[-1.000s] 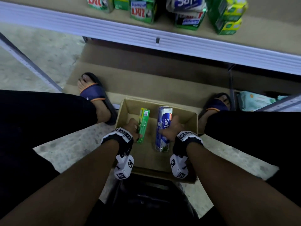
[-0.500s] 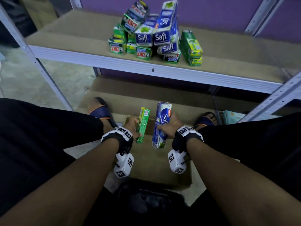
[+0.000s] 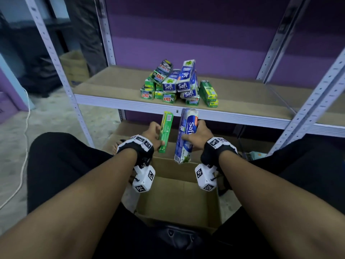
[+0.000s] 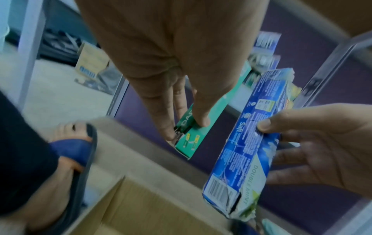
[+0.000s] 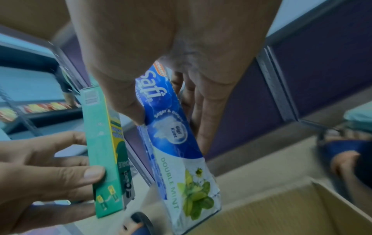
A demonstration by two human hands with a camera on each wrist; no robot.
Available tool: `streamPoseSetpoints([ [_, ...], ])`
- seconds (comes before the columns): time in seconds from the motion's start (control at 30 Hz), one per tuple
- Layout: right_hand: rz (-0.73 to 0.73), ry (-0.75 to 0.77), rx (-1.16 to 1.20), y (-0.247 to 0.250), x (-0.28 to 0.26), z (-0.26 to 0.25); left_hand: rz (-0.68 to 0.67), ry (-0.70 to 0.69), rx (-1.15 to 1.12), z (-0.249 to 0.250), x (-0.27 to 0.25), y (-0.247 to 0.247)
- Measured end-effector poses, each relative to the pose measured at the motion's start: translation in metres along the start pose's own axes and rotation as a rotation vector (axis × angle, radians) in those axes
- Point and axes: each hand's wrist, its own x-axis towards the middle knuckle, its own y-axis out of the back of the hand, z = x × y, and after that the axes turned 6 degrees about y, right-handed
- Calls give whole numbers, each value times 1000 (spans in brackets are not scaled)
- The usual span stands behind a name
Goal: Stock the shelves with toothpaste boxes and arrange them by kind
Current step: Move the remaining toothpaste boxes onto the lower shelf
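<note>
1. Hands first: the left hand (image 3: 154, 135) pinches a slim green box (image 3: 166, 132) between thumb and fingers, near its lower end. The right hand (image 3: 196, 136) wraps thumb and fingers round a larger blue box (image 3: 185, 135), marked Safi, at its middle.
2. Both boxes stand nearly upright, side by side but apart, held in the air above an open carton (image 3: 179, 195) on the floor between the person's knees.
3. Just beyond them runs the front edge of the shelf (image 3: 119, 88). On it sits a loose pile (image 3: 179, 86) of green and blue boxes, some leaning, kinds mixed.
4. Step in hand, as a judgement: carrying two boxes from carton to shelf.
5. Next move likely calls for lifting both over the shelf edge and setting each with its own kind, green with green, blue with blue, without toppling the pile.
</note>
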Motion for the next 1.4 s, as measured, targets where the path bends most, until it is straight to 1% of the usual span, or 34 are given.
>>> streamPoseSetpoints([
  [0.1,40,103,8,15,4,-34,66,-61,-29,25,3,34],
  [0.2,98,191,37,33,11,-72,143,-74,-6,48,8,70],
  [0.3,114,205,26,50,20,-107,237,-76,-57,64,17,102],
  [0.37,129,214,31,59,27,-125,262,-70,-36,71,24,121],
  [0.53,152,209,29,75,56,-165,327,-35,124,78,53,158],
  [0.67,186,190,-31,76,91,-182,370,-11,205,79,81,176],
  [0.77,197,166,-98,72,117,-190,357,22,315,77,101,189],
  [0.87,204,164,-243,69,142,-195,330,42,349,72,121,197],
  [1.0,151,178,-437,65,172,-202,273,15,347,64,145,199],
  [1.13,87,167,-569,64,193,-202,209,6,411,58,160,195],
  [1.4,-36,179,-774,61,223,-201,198,-16,428,55,180,178],
])
